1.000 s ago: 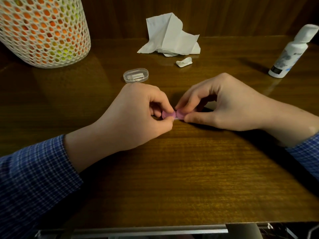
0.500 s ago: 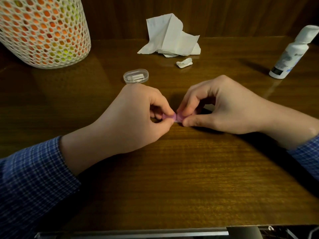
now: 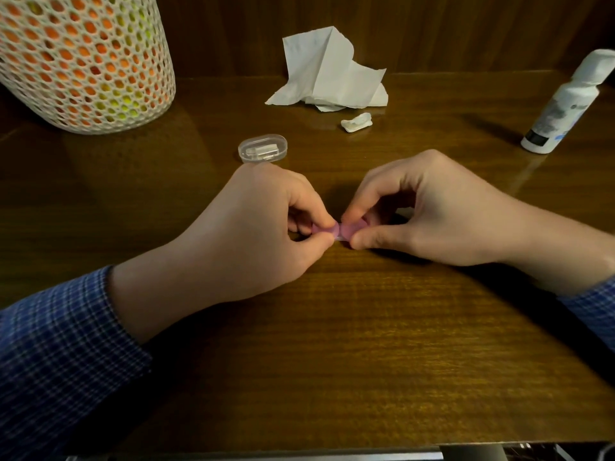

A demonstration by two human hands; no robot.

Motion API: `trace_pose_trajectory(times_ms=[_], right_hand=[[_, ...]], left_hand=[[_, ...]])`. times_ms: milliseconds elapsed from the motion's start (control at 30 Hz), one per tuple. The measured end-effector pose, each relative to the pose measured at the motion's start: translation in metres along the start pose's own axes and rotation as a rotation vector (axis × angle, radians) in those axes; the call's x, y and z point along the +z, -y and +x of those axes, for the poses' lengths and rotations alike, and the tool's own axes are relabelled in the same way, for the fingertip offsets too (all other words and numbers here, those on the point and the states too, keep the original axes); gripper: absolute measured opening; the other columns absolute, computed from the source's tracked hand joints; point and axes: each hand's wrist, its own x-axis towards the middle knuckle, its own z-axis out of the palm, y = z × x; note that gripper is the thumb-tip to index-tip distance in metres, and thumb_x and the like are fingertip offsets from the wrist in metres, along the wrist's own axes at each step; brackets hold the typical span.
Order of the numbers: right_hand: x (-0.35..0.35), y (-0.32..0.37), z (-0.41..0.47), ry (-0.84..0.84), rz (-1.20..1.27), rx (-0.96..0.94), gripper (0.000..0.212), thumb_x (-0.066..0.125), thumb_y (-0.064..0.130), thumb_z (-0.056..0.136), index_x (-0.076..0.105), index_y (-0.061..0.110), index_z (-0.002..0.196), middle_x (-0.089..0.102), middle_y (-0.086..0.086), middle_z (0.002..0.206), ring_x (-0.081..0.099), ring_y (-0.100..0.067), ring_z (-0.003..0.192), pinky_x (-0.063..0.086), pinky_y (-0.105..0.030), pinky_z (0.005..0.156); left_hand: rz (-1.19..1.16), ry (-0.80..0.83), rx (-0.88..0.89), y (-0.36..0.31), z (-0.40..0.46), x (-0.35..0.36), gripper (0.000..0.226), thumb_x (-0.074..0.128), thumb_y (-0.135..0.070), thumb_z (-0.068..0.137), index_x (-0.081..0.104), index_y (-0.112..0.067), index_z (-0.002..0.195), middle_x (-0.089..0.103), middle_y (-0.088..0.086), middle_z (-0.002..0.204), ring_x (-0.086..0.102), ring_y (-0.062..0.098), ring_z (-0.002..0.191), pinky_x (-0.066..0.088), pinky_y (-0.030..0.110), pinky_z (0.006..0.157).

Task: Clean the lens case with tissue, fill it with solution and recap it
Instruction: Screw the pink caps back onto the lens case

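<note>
Two hands meet at counter (image 3: 332, 344) centre. Left hand (image 3: 246, 237) and right hand (image 3: 429, 214) each pinch one pink cap of lens case (image 3: 336, 230) lying between fingertips. Since a second ago grips barely shifted; judged caps being twisted, recapping near done. Beyond left hand: one clear plastic box (image 3: 263, 148). Farther: one tissue scrap (image 3: 356, 122), one crumpled tissue (image 3: 329, 71). Far right of right hand: one solution bottle (image 3: 562, 108). Far left: one mesh basket (image 3: 83, 58).

You've got a pink lens case (image 3: 336, 230) on a dark brown wood-grain table (image 3: 332, 344); blue checked sleeves (image 3: 60, 344); far white tissue (image 3: 327, 71); far right, white bottle (image 3: 565, 101) with a black band; far left, white mesh basket (image 3: 83, 61) showing orange and yellow-green.
</note>
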Motion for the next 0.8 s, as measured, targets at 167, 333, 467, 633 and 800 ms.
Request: trace_pose_trajectory(times_ms=[167,333,467,633,800], right_hand=[[0.008,0.004,0.003,-0.048,-0.142,-0.003,0.04,0.077,0.047,0.077,0.077,0.03,0.113,0.067,0.017,0.092,0.065,-0.003,0.084,0.054,-0.018,0.073],[-0.001,0.006,0.004,0.103,-0.174,-0.026,0.037,0.069,0.048,0.081,0.076,0.032,0.114,0.064,0.014,0.099,0.064,-0.008,0.084,0.051,-0.019,0.068],[-0.003,0.005,0.005,0.092,-0.143,-0.017,0.027,0.073,0.046,0.08,0.078,0.032,0.102,0.067,0.015,0.09,0.065,-0.007,0.081,0.05,-0.018,0.064],[0.004,0.004,0.006,0.03,-0.154,-0.009,0.032,0.075,0.057,0.074,0.074,0.028,0.085,0.069,0.008,0.073,0.063,-0.004,0.069,0.043,-0.012,0.052],[-0.003,0.005,0.003,0.152,-0.097,-0.036,0.034,0.069,0.047,0.084,0.074,0.028,0.113,0.072,0.008,0.084,0.067,-0.011,0.074,0.052,-0.021,0.06]], left_hand=[[-0.017,0.011,-0.029,0.001,0.001,-0.001,0.013,0.081,-0.03,0.082,0.08,-0.029,0.095,0.072,-0.014,0.088,0.069,0.006,0.078,0.059,0.026,0.069],[-0.03,0.042,-0.039,0.001,0.002,-0.003,0.012,0.08,-0.027,0.083,0.08,-0.028,0.094,0.072,-0.014,0.089,0.07,0.007,0.079,0.059,0.027,0.07],[-0.039,0.036,-0.034,0.0,0.001,-0.002,0.012,0.081,-0.026,0.082,0.08,-0.028,0.094,0.071,-0.016,0.09,0.069,0.004,0.081,0.058,0.023,0.072],[-0.054,0.048,-0.054,0.001,0.002,-0.003,0.013,0.08,-0.031,0.08,0.08,-0.032,0.093,0.071,-0.017,0.089,0.069,0.002,0.083,0.058,0.024,0.073],[-0.034,0.047,-0.036,0.001,0.002,-0.003,0.014,0.08,-0.031,0.08,0.08,-0.031,0.094,0.072,-0.018,0.091,0.069,0.001,0.083,0.058,0.024,0.074]])
